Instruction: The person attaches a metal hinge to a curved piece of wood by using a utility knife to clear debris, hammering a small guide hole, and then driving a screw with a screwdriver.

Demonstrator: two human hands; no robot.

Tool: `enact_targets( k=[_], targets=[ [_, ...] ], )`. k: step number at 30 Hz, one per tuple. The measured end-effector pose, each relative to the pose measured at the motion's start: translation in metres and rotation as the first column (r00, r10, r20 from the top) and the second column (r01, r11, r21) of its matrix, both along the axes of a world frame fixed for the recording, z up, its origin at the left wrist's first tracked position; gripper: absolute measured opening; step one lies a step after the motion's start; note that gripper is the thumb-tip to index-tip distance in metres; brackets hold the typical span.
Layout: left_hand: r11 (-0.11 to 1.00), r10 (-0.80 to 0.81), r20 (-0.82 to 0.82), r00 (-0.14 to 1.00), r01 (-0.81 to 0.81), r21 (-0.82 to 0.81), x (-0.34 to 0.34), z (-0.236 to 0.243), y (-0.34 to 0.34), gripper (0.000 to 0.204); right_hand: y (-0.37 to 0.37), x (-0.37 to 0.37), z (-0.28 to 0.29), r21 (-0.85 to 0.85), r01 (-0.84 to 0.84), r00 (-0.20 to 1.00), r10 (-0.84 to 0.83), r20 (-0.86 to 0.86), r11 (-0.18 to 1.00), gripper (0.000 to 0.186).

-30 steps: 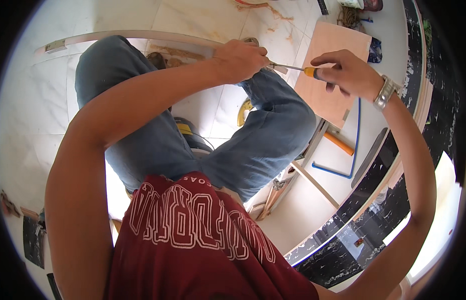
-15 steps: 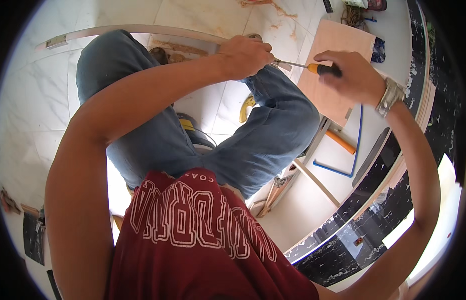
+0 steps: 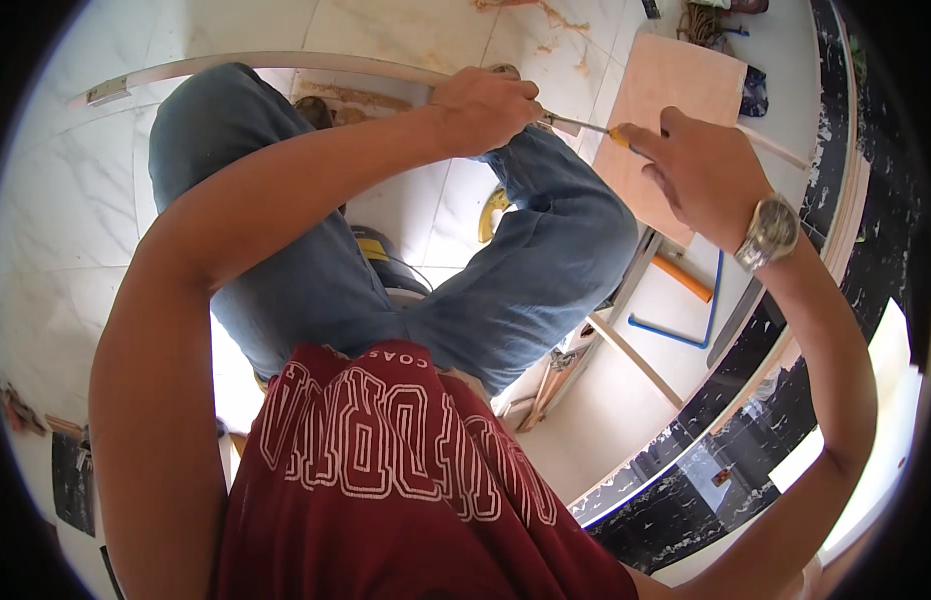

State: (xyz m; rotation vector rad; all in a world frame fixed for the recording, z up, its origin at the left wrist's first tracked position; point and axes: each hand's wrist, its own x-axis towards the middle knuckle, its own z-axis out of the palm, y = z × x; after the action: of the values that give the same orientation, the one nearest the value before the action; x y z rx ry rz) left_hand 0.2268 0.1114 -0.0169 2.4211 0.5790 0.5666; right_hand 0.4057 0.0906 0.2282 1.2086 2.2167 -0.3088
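Observation:
A long pale strip (image 3: 285, 60) runs across my knees, with a small metal fitting (image 3: 107, 92) at its far left end. Near its right end my left hand (image 3: 482, 108) is closed round it, above my right knee. Beside those fingers, a screwdriver (image 3: 617, 136) with a thin metal shaft and orange-and-black handle points left toward the strip's end. My right hand (image 3: 710, 175) is closed on the handle and hides most of it. What the tip touches is too small to make out.
Under my right hand lies a flat wooden board (image 3: 675, 85). Nearby are an orange rod (image 3: 682, 278) and a bent blue rod (image 3: 675, 338). A yellow curved object (image 3: 493, 213) rests on the tiled floor between my legs. Black marbled panels (image 3: 725, 480) border the right side.
My right hand has rolled over the screwdriver handle, so less of the handle shows and the watch face has turned into view. My left hand has barely shifted.

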Motion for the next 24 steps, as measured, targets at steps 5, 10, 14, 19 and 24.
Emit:
enact_targets(
  k=[5,10,14,19,24],
  targets=[
    [0.997,0.056,0.03,0.998,-0.057,0.053,0.002,-0.003,-0.001,0.012,-0.002,0.004,-0.002,-0.005,-0.227,0.958,0.224,0.179,0.974,0.033],
    [0.999,0.027,0.022,0.999,-0.028,0.03,0.004,-0.004,0.003,0.016,0.031,0.056,-0.022,-0.352,0.694,0.666,-0.745,-0.016,0.628,0.038],
    [0.995,0.061,0.113,0.992,-0.07,0.075,0.002,-0.012,0.0,0.008,0.008,-0.001,0.0,0.068,-0.4,0.908,0.385,0.167,0.914,0.03],
    [0.993,0.076,0.116,0.99,-0.086,0.086,0.002,-0.012,-0.003,0.008,0.027,0.027,-0.013,-0.176,-0.13,0.987,0.143,0.067,0.976,0.024],
    [1.0,0.019,-0.016,1.0,-0.019,-0.017,-0.001,0.004,-0.001,0.017,0.022,0.025,-0.018,-0.344,0.687,0.686,-0.728,0.014,0.64,0.024]
  ],
)
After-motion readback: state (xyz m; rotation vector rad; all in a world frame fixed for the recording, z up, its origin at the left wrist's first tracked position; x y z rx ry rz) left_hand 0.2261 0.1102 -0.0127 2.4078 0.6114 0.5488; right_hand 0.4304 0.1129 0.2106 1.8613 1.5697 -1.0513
